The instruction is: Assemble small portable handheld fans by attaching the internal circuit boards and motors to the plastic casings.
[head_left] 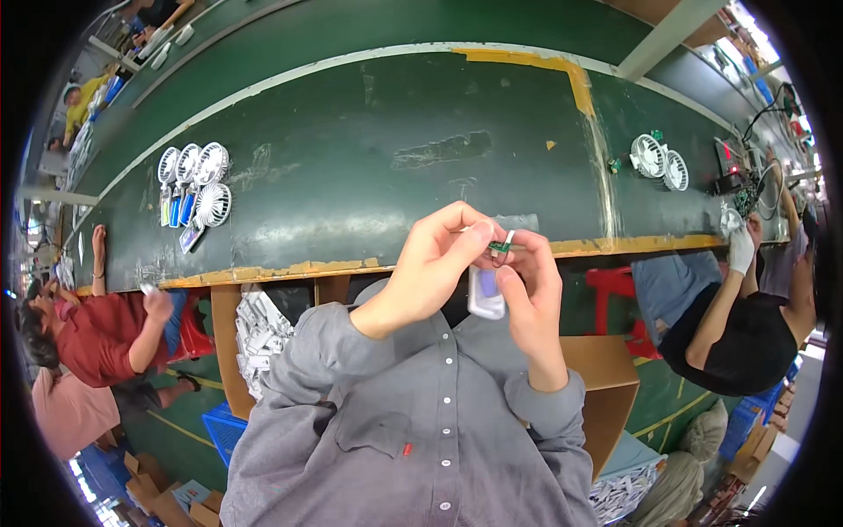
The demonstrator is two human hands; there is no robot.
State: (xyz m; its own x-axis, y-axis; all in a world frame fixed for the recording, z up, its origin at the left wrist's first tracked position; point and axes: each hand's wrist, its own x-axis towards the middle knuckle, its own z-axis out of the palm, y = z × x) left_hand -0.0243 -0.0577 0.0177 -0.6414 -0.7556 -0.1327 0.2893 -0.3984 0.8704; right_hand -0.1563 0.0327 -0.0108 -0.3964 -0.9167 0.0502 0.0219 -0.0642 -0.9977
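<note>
Both of my hands meet above the table's front edge. My left hand (pixel 443 259) is closed, thumb and fingers pinching the edge of a small green circuit board (pixel 500 247) with a white piece at its top. From the other side my right hand (pixel 533 303) is closed round the board's right end and the upper part of a white plastic case (pixel 488 305). A blue-purple part (pixel 486 283) shows in that case, hanging just below the board. Fingers partly hide the board and the top of the case.
On the dark green table (pixel 351 167), several small white fans (pixel 212 204) lie at the left. Two fan heads (pixel 649 156) lie at the right. Cardboard boxes (pixel 606 369) flank my lap, one with white parts (pixel 261 329). Co-workers sit at both sides.
</note>
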